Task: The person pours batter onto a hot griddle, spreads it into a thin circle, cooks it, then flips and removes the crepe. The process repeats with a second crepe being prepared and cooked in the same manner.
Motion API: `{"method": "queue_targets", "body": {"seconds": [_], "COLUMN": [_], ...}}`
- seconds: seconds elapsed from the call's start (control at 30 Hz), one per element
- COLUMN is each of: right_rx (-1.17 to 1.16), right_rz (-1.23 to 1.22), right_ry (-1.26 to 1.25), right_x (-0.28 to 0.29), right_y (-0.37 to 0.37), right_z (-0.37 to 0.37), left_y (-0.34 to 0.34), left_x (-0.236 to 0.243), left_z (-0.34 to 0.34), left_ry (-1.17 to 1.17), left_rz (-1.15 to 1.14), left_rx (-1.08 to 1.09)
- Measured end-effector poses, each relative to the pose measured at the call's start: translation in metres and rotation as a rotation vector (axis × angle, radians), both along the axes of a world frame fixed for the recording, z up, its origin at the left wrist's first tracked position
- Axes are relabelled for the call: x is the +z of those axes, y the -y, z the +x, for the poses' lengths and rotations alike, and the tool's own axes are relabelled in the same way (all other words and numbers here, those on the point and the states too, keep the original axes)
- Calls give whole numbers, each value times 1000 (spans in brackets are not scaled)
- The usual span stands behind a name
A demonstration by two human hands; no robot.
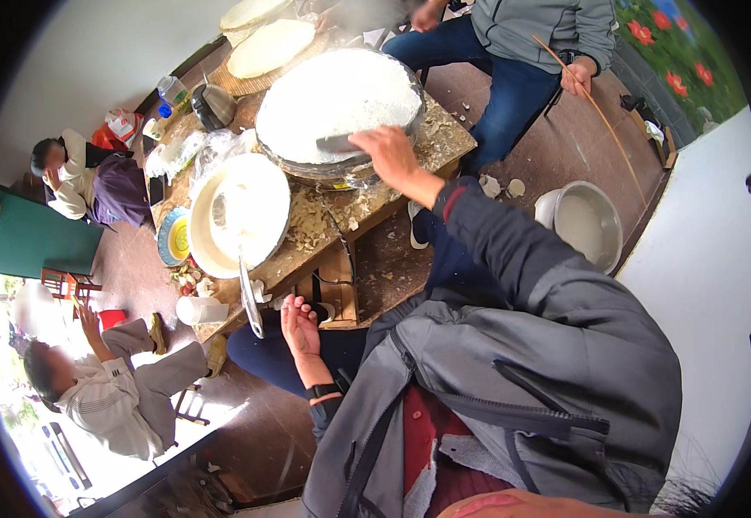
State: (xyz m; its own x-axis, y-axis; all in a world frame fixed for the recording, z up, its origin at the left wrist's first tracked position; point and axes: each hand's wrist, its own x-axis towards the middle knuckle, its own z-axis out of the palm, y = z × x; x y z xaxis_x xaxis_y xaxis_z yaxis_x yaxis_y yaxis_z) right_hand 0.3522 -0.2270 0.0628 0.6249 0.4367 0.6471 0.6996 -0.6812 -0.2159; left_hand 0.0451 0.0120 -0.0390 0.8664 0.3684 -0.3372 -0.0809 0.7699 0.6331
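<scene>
A round griddle [259,142] on the table carries a wide layer of pale batter [341,99]. At its near right edge, my right hand [390,157] grips a dark, flat scraper [337,144] that lies against the batter. My left hand [299,326] hangs palm up before the table's near edge, fingers loosely apart and holding nothing. Left of the griddle stands a white basin [279,226] of pale liquid. A metal ladle [248,298] rests in the basin, its handle hanging over the rim near my left hand.
Thin flatbreads [270,47] lie on a woven mat beyond the griddle. A steel kettle [213,105], a blue-rimmed bowl [168,237] and a white cup [200,311] share the scrap-strewn table [328,211]. A seated person [539,34] holds a long thin stick [604,116]; a metal pot [613,229] stands at right.
</scene>
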Motion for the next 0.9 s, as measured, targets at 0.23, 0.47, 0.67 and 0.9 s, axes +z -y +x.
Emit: {"method": "queue_targets", "body": {"seconds": [0.23,0.47,0.67,0.9], "right_rx": [172,-120,6,47], "right_rz": [51,87,208,1494], "right_ry": [92,81,-105,-1097], "right_x": [14,15,10,27], "right_y": [22,48,32,45], "right_z": [-26,-16,-45,-24], "left_y": [-2,1,-2,12], "left_x": [-17,-24,-25,-40], "left_z": [16,-9,-14,20], "left_ry": [-178,-134,-122,-338], "left_rz": [93,82,24,224], "left_rx": [-88,-101,-70,-197]}}
